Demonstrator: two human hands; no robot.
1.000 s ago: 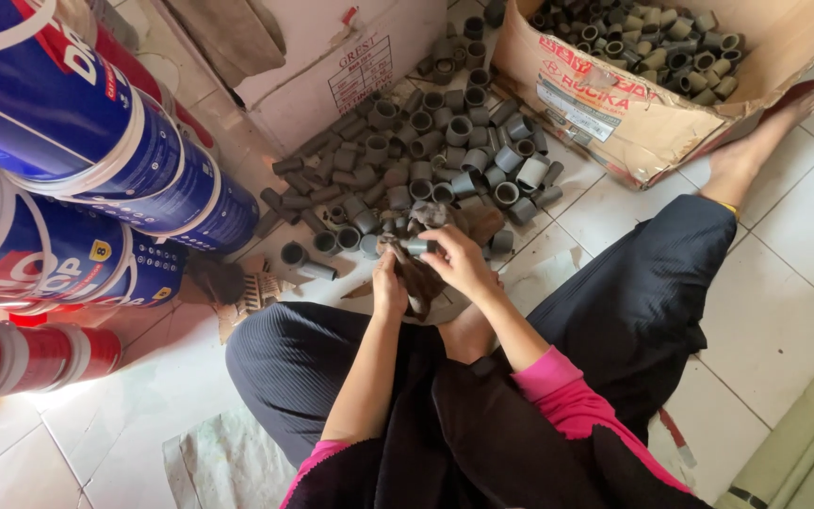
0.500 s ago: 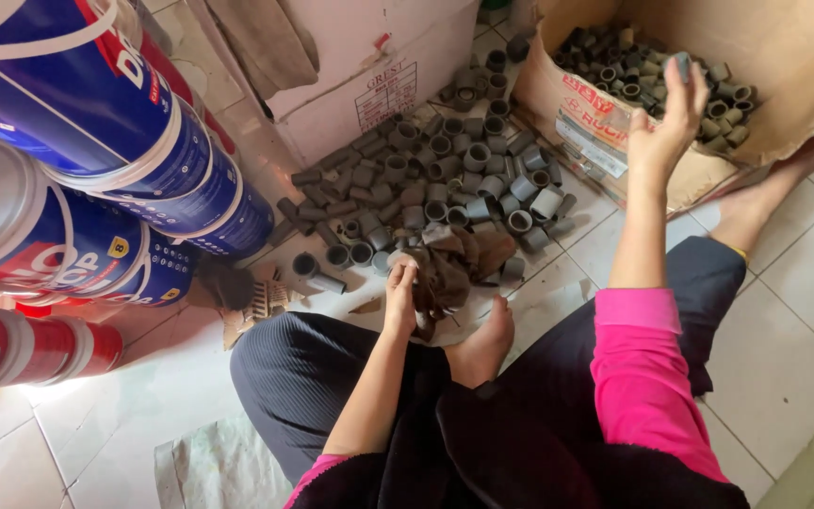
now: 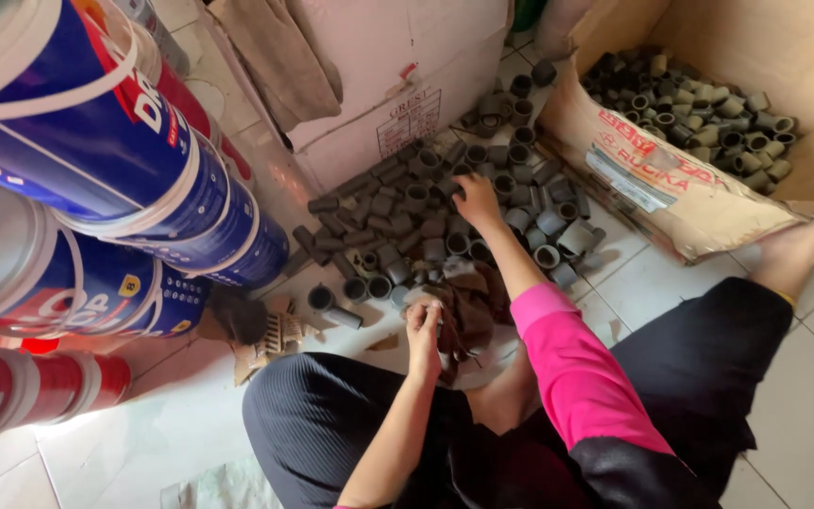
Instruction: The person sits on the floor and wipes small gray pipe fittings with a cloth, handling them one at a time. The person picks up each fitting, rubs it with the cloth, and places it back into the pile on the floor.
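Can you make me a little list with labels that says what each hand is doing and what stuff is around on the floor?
left hand: grips a brown rag
right hand: reaching into the pile of grey pipe fittings, fingers on one
cardboard box: open, holds more grey fittings
white box: behind the pile
blue buckets: stacked on their sides at left
floor: white tiles

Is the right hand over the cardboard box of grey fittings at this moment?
No: the right hand reaches down into the pile of grey pipe fittings on the floor, well apart from the cardboard box.
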